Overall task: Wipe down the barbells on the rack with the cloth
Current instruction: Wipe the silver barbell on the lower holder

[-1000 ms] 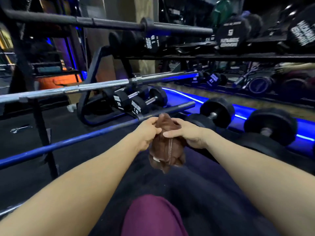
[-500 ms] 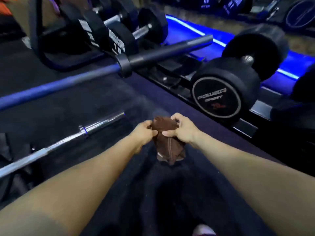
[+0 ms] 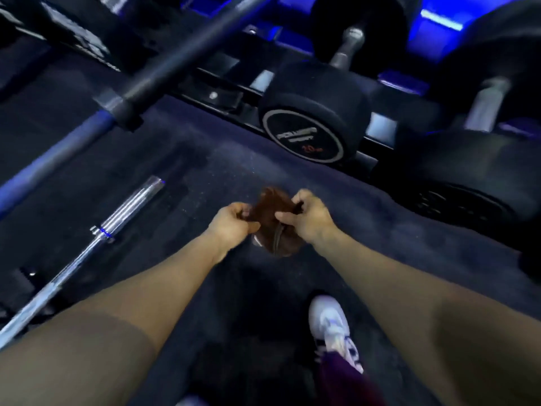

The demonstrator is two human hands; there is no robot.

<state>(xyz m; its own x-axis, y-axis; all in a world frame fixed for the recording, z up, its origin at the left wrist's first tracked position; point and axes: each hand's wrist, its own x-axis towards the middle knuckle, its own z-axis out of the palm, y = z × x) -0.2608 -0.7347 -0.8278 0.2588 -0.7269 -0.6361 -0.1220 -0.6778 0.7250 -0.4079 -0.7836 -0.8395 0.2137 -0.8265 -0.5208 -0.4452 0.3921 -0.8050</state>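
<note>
Head cam had the left hand and right hand both pinching the bunched brown cloth mid-air over the floor; I'd refold it flat before hitting the long chrome steel barbell.

Brown cloth, chrome barbell at left, blue-shafted barbell farther off, black dumbbell, white shoe.

Your left hand and right hand meet on the cloth between them, above the floor. Left of them one barbell lies low; another barbell crosses beyond it. Ahead-right, dumbbells sit on the rack; your shoe lies below your hands.
</note>
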